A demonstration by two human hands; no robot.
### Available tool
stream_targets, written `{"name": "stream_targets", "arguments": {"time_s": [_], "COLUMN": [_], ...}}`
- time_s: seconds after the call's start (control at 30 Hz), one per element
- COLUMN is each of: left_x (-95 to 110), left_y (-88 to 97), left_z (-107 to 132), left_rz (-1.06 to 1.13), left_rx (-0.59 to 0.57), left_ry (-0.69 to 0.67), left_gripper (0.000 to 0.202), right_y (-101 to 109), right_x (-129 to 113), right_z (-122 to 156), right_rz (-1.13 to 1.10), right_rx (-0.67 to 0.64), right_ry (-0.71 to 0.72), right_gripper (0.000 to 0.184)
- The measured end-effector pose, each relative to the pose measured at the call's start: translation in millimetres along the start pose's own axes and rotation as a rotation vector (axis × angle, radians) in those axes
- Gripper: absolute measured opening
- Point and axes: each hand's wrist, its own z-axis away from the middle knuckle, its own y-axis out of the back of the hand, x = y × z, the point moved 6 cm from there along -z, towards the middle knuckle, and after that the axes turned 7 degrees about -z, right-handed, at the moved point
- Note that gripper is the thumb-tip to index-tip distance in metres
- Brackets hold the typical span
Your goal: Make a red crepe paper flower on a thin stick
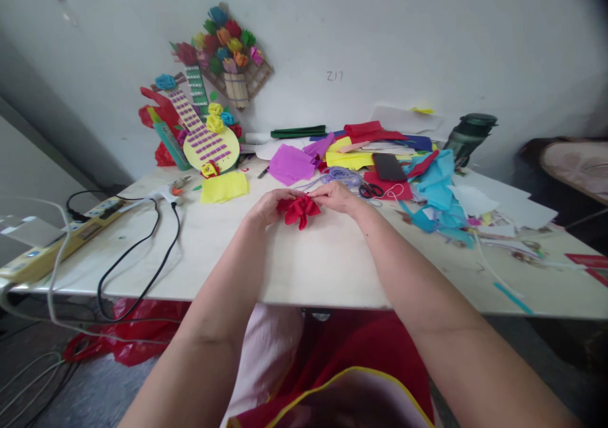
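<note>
Head: red flower (301,211) between hands (272,207) (334,196)

A deep red apron (349,336), edged with thin yellow piping (354,369) in a rounded curve (the cloth inside it looks pale and shadowed), is worn with a softly creased, pinkish-white trouser leg (268,352); left forearm (213,314) and right forearm (427,289) are bare.

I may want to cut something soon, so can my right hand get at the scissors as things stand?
Probably yes: the scissors lie close beside your right hand, and just loose cord seems to lie between. That hand is on the red flower, though, so it would first need freeing.
</note>
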Motion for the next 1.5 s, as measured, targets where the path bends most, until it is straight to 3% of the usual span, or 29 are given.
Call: {"name": "stream_targets", "arguments": {"time_s": [0.37,0.77,1.0,1.2,1.33,1.5], "left_x": [3.1,3.3,8.7,10.5,14.1,15.8], "left_y": [2.1,5.7,7.7,15.2,16.8,12.8], "left_z": [1.9,-0.4,1.4,0.7,2.2,2.6], "left_rz": [-0.074,-0.093,-0.072,-0.098,-0.093,-0.092], "left_rx": [-0.039,-0.033,-0.001,0.111,0.195,0.221], "left_ry": [-0.025,-0.067,-0.128,-0.149,-0.175,-0.215], "left_gripper": [0.038,0.028,0.026,0.026,0.029,0.035], "right_y": [1.2,5.3,10.0,20.0,28.2,31.3], "right_x": [4.5,-1.9,7.3,18.3,22.5,27.6], "right_z": [-1.5,-1.4,2.1,7.1,11.5,11.6], "right_rz": [-0.034,-0.111,-0.114,-0.091,-0.024,-0.058], "right_rx": [0.027,0.054,0.056,0.090,0.095,0.192], "right_ry": [0.055,0.130,0.027,-0.067,-0.164,-0.260], "right_gripper": [0.021,0.015,0.020,0.019,0.028,0.031]}}
